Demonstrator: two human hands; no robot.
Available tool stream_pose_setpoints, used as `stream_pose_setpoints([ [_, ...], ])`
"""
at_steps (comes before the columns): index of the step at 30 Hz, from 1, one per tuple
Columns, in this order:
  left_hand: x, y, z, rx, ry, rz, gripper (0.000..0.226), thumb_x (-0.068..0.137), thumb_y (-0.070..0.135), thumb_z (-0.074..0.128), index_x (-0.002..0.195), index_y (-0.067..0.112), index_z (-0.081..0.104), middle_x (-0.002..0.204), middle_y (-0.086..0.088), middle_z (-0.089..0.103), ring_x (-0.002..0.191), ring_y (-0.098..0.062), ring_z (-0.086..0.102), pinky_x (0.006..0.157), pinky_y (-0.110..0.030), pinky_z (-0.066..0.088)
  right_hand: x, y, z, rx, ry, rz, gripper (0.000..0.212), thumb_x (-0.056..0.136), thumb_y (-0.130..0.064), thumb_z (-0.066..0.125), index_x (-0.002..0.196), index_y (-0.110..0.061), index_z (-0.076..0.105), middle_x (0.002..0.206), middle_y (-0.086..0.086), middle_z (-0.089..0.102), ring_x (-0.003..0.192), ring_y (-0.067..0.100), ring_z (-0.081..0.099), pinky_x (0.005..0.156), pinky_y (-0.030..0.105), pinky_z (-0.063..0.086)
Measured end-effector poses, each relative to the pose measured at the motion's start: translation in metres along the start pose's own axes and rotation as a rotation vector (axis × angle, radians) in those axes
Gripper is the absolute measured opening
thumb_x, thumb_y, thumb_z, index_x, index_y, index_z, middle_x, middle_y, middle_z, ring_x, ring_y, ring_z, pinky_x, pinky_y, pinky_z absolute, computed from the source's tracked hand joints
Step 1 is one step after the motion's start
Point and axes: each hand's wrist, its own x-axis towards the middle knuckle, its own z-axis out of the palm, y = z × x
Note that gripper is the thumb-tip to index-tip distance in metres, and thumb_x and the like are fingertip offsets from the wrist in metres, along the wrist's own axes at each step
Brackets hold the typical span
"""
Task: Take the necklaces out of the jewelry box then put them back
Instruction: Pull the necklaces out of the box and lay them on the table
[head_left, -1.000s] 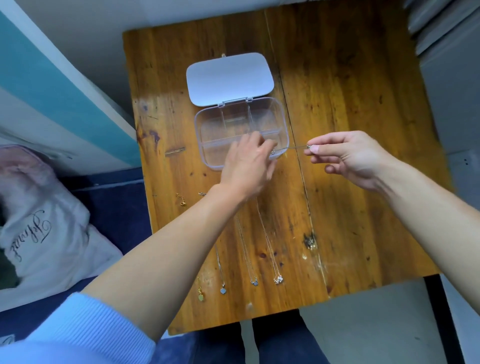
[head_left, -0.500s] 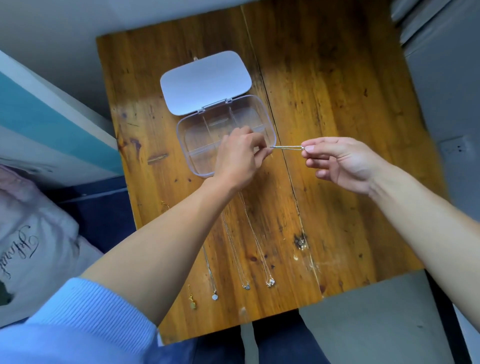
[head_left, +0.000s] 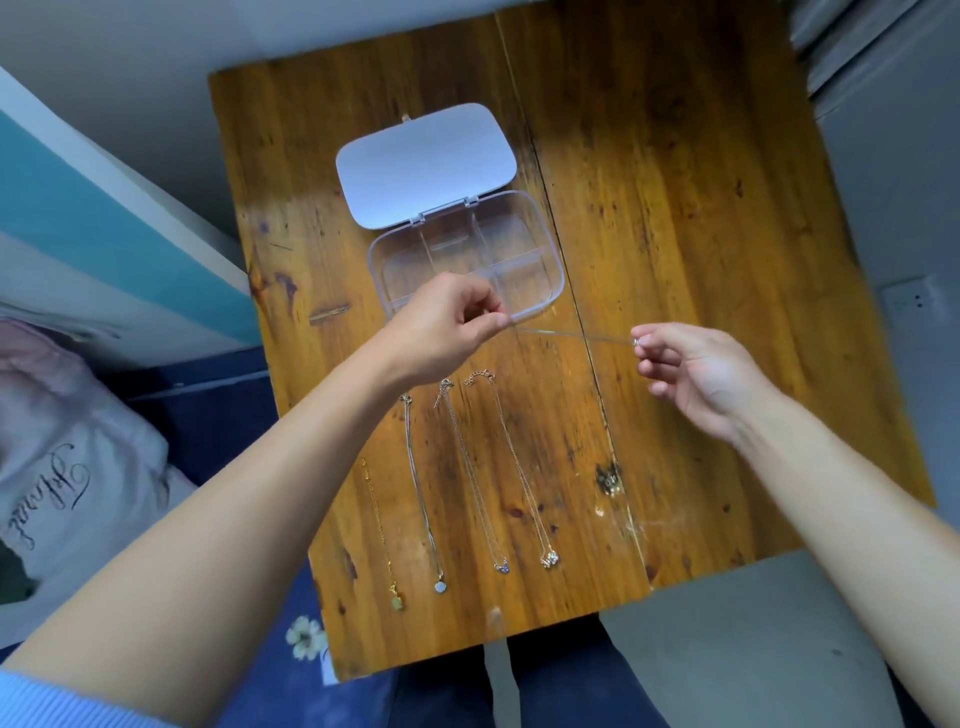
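A clear plastic jewelry box (head_left: 550, 270) lies open on the wooden table (head_left: 675, 208), its white lid (head_left: 423, 163) folded back; the visible compartments look empty. A thin silver necklace (head_left: 571, 335) is stretched taut just in front of the box. My left hand (head_left: 447, 327) pinches one end of it, and my right hand (head_left: 696, 374) pinches the other end at the pendant. Several other necklaces (head_left: 498, 467) lie side by side on the table below my hands, pendants toward the near edge.
The table's near edge (head_left: 493, 634) is just past the pendants. A pillow (head_left: 62, 457) with script lettering lies to the left on dark blue bedding. A grey wall and floor border the table on the right.
My hands have drawn apart, pulling the silver necklace out longer and toward me, away from the box. The camera view has shifted slightly.
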Motion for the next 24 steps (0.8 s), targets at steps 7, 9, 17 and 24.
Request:
stream_pose_setpoints([
  [7,-0.004,-0.007,-0.001,0.205,0.031,-0.033,0.018,0.088,0.000,0.055,0.086,0.007,0.072,0.066,-0.005,0.067,0.064,-0.020,0.067,0.069,-0.031,0.055,-0.031,0.065,-0.015,-0.257,0.075,0.114,0.006,0.080,-0.007,0.074,0.086,-0.007,0.075,0.074,0.006,0.075,0.061,0.011,0.065,0.043,0.017,0.043],
  [9,-0.001,-0.006,0.009,0.228,0.097,-0.023,0.019,0.084,-0.001,0.056,0.087,0.007,0.074,0.071,-0.005,0.069,0.073,-0.022,0.068,0.075,-0.032,0.055,-0.041,0.078,-0.014,-0.303,0.082,0.121,0.003,0.080,-0.007,0.074,0.082,-0.009,0.075,0.075,0.006,0.076,0.062,0.010,0.066,0.043,0.017,0.044],
  [17,0.021,-0.003,0.068,0.637,0.092,0.036,0.019,0.085,0.028,0.065,0.095,0.012,0.068,0.092,-0.011,0.071,0.089,-0.038,0.064,0.069,-0.039,0.051,-0.061,0.095,-0.006,-0.260,0.115,0.096,0.006,0.080,-0.007,0.074,0.082,-0.011,0.076,0.069,0.003,0.074,0.060,0.007,0.066,0.043,0.018,0.043],
  [24,0.036,-0.009,0.084,0.695,-0.033,-0.064,0.011,0.083,0.016,0.063,0.092,0.009,0.064,0.095,-0.013,0.066,0.090,-0.037,0.063,0.064,-0.036,0.044,-0.067,0.097,-0.010,-0.220,0.117,0.084,0.006,0.079,-0.007,0.074,0.080,-0.012,0.076,0.069,0.004,0.074,0.060,0.007,0.065,0.043,0.017,0.043],
])
